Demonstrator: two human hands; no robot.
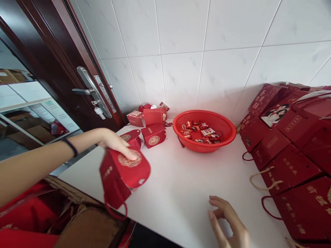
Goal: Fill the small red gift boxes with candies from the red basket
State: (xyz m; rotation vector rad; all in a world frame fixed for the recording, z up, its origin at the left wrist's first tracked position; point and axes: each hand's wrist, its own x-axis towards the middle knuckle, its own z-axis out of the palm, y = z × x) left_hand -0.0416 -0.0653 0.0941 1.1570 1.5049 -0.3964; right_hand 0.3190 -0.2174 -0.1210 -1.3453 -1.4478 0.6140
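My left hand (113,141) grips a red gift box (124,174) with a gold round emblem and a rounded flap, holding it just above the near left edge of the white table (181,182). A red cord loop hangs from the box. My right hand (229,220) hovers low over the table's near edge, fingers loosely apart and holding nothing. A red plastic basket (203,129) with wrapped candies stands against the wall beyond both hands.
Several small red gift boxes (153,134) sit at the back left by the dark door (64,62). Stacked red gift bags (292,148) with rope handles fill the right side. A cardboard box (85,224) with red items sits below the table's left edge.
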